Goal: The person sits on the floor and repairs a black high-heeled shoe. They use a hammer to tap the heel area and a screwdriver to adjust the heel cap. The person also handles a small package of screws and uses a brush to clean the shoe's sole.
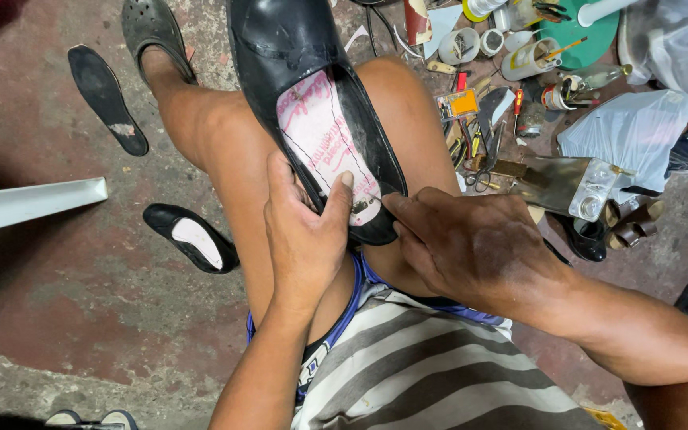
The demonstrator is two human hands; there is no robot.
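Observation:
A black leather shoe [296,48] lies lengthwise between my knees, its opening facing up. Inside it sits a pale insole board [320,135] with pink marks. My left hand [304,231] grips the shoe's heel end from the left, its thumb pressed onto the insole board. My right hand [471,243] holds the heel rim from the right, fingertips on the shoe's edge.
A black insole [105,95] and a black flat shoe [193,237] lie on the red floor at left. A white board [33,203] juts in from the left. Tools, tape rolls, cups and plastic bags [639,131] crowd the floor at right. A grey clog [149,32] is on my foot.

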